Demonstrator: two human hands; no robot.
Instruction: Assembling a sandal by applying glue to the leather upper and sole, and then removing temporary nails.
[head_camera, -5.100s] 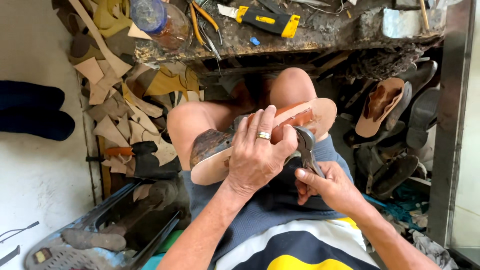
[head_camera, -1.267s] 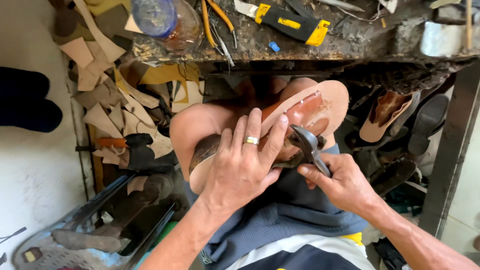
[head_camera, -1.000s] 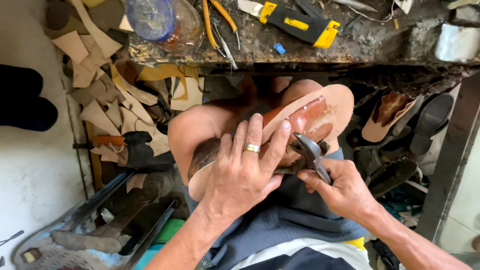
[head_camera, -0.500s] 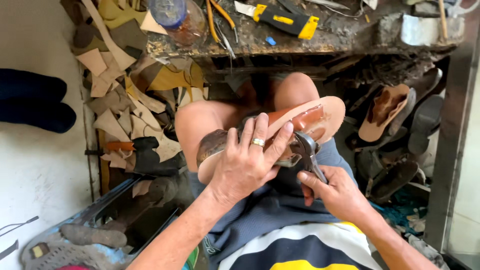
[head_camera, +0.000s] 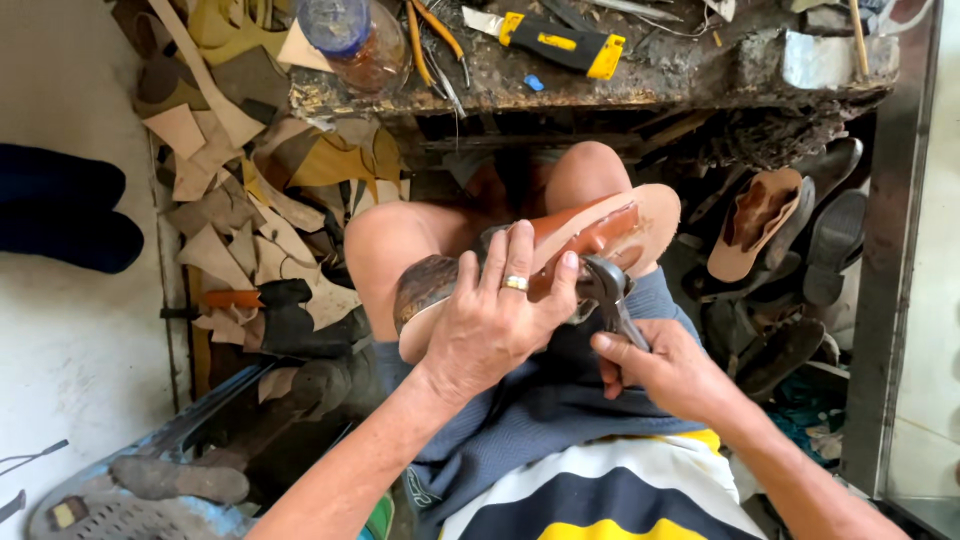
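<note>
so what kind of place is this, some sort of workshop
Most likely a small shoe repair or sandal-making workshop. The left hand steadies a tan leather sandal on the lap while the right hand works dark metal pincers at it. Cut leather scraps are heaped at the left, worn shoes at the right.

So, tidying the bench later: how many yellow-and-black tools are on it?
1: a yellow-and-black tool lies on the dirty workbench top, right of the plastic bottle. Clutter may hide others.

floor: pale concrete (head_camera: 70, 340) | bench: grimy wood worktop (head_camera: 680, 85) | rt: metal post (head_camera: 885, 300) | light: daylight
</note>
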